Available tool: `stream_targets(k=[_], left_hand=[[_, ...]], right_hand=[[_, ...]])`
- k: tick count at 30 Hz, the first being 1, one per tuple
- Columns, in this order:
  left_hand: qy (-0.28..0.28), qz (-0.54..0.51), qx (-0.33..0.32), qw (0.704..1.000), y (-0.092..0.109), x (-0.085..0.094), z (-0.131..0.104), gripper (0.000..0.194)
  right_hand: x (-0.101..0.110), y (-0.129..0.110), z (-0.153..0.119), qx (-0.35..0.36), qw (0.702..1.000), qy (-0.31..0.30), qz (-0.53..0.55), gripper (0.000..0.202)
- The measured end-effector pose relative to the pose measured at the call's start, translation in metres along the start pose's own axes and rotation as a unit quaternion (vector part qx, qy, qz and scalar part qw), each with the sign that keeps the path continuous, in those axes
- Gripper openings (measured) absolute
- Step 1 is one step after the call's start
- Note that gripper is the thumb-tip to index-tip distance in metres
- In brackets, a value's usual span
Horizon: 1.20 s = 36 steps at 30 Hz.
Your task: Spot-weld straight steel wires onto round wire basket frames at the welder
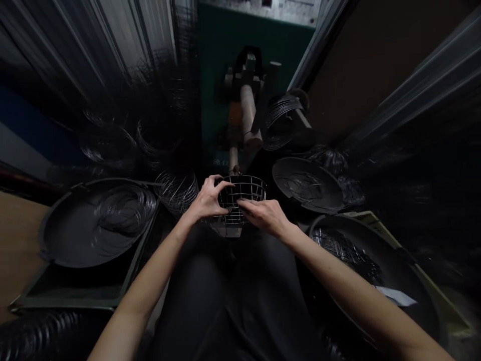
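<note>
Both hands hold a wire basket [240,198] at the middle, just above the lap. The left hand [208,200] curls its fingers over the 9 o'clock rim; the right hand [265,215] grips the 5 o'clock side. It looks light, stiff and bendy-thin, so the rim seems the best hold.

A black wire basket [242,193] with an open grid pattern sits before a dark green machine panel [221,55]. Dull grey round pans [67,235] hold silvery wire rings [124,208]; a pale tan wooden roller [248,113] stands behind, above black trousers [225,296].
</note>
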<state>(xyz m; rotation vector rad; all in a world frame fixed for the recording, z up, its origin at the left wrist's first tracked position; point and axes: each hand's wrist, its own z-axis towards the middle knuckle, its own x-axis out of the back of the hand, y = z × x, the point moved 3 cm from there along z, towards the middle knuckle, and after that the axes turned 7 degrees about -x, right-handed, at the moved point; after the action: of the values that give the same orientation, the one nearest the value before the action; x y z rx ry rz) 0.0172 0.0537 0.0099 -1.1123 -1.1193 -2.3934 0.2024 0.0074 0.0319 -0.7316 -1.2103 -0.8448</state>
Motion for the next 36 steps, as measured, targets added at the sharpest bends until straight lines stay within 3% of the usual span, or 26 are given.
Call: stream_targets(k=[7,21,27,31,36], left_hand=[[0.003,0.001,0.001,1.000,-0.006,0.003,0.013,0.073],[-0.008,-0.031,-0.017,0.999,-0.021,0.008,0.030,0.072],[0.010,-0.058,0.001,0.998,-0.022,0.012,0.035,0.068],[0.020,-0.055,0.012,0.998,-0.029,0.014,0.046,0.069],[0.021,-0.055,-0.002,0.998,-0.038,0.016,0.054,0.069]], right_hand=[[0.004,0.011,0.012,0.015,0.999,0.030,-0.006,0.025],[0.011,0.021,0.029,-0.028,0.999,0.010,0.020,0.024],[0.006,0.027,0.013,-0.096,0.989,0.084,0.077,0.021],[0.005,0.034,0.022,-0.134,0.981,0.120,0.066,0.013],[0.002,0.039,0.034,-0.142,0.979,0.118,0.081,0.015]])
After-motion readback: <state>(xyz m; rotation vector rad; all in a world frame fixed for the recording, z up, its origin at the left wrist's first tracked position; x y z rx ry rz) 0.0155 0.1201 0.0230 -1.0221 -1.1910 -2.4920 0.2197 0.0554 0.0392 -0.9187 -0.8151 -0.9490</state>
